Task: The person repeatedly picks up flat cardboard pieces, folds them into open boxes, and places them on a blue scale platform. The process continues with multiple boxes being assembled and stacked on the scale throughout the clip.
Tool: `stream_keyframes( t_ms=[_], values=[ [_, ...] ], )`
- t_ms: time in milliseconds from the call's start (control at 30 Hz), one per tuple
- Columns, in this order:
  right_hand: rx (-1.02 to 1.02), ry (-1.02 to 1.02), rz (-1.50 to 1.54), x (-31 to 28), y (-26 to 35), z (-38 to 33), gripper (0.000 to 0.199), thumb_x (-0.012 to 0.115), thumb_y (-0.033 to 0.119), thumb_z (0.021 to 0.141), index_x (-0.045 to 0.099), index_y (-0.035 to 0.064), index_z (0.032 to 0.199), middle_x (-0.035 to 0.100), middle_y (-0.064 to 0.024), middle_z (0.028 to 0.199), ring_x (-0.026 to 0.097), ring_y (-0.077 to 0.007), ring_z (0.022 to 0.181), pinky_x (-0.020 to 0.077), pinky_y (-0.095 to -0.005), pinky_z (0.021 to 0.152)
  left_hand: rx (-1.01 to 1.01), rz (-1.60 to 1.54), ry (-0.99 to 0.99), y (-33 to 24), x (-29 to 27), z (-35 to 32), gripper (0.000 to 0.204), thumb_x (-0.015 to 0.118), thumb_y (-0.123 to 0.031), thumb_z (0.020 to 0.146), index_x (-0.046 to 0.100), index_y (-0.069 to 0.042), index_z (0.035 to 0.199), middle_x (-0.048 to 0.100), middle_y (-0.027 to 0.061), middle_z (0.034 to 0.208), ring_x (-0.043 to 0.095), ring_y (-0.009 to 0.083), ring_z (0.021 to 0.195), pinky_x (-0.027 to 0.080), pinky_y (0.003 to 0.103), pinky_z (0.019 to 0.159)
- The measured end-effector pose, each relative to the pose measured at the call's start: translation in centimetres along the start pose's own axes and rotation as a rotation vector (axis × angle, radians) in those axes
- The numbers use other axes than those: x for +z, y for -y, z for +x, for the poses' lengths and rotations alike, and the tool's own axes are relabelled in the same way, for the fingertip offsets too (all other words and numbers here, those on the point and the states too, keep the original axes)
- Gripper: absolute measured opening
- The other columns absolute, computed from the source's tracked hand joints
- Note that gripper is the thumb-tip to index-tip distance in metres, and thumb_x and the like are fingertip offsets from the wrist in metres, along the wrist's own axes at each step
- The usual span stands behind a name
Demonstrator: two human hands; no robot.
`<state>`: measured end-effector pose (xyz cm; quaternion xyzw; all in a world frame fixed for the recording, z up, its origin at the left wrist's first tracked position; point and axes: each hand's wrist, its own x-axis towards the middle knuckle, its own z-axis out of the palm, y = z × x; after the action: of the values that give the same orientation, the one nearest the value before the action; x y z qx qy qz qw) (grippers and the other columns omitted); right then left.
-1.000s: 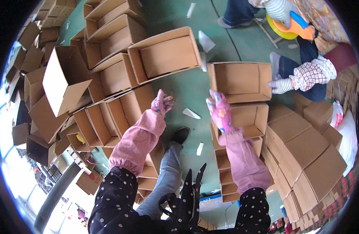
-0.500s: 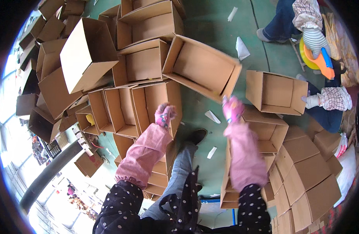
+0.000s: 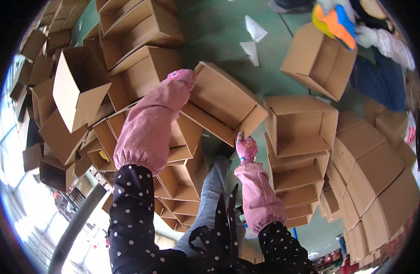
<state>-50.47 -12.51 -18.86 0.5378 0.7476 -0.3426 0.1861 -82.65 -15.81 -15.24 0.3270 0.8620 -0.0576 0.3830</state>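
An open cardboard box point(image 3: 223, 98) lies slanted in front of me, its hollow inside facing up. My left hand point(image 3: 182, 78), in a pink flowered glove, grips it at the upper left corner; the fingers are partly hidden. At the lower corner nearest me, my right hand point(image 3: 246, 147) in a matching glove is closed on the edge, thumb and fingers at the rim. Left of that box stand rows of open cardboard boxes point(image 3: 134, 77). Another stack of open boxes point(image 3: 301, 123) rises to the right of my right hand.
At the upper right a co-worker's hands hold a tape dispenser point(image 3: 333, 25) in orange, blue and yellow over another box point(image 3: 312, 59). White paper scraps point(image 3: 255, 29) lie on the green floor point(image 3: 214, 34). Closed boxes point(image 3: 369, 182) are piled at the right.
My left hand has moved up and onto the box's upper left corner. My right hand stays at its lower corner. The co-worker's box has tilted, with the tape dispenser now against it. My view has shifted.
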Motion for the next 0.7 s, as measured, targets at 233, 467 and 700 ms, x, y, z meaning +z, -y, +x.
stream_keyframes(
  t_ms=[233, 467, 700],
  values=[
    [-0.009, -0.055, 0.042, -3.5, 1.2, -7.6, 0.042, 0.041, 0.040, 0.080, 0.054, 0.0029, 0.063, 0.055, -0.0179, 0.061, 0.054, -0.0347, 0.060, 0.0423, -0.0425, 0.055, 0.419, 0.296, -0.404, 0.6, -4.5, -7.4, 0.016, 0.057, -0.023, 0.071, 0.054, -0.009, 0.065, 0.049, 0.0133, 0.055, 0.052, 0.0316, 0.057, 0.041, 0.038, 0.053],
    [-0.027, -0.011, 0.193, -9.9, 1.5, -19.0, 0.034, 0.045, 0.036, 0.078, 0.050, 0.0056, 0.062, 0.052, -0.0145, 0.055, 0.052, -0.0318, 0.052, 0.0408, -0.0410, 0.046, 0.557, 0.569, -0.148, -4.1, -14.3, -17.9, 0.040, 0.047, -0.041, 0.077, 0.051, -0.004, 0.061, 0.048, 0.0150, 0.055, 0.049, 0.0303, 0.051, 0.038, 0.040, 0.046],
    [0.390, -0.152, 0.493, -11.4, -3.4, -31.1, 0.034, 0.046, 0.040, 0.077, 0.052, 0.0071, 0.067, 0.053, -0.0125, 0.059, 0.053, -0.0306, 0.054, 0.0433, -0.0405, 0.049, 1.013, 1.180, -0.329, -14.8, -11.2, -21.0, 0.038, 0.045, -0.041, 0.076, 0.048, -0.010, 0.054, 0.050, 0.0083, 0.055, 0.052, 0.0240, 0.054, 0.038, 0.035, 0.048]
  ],
)
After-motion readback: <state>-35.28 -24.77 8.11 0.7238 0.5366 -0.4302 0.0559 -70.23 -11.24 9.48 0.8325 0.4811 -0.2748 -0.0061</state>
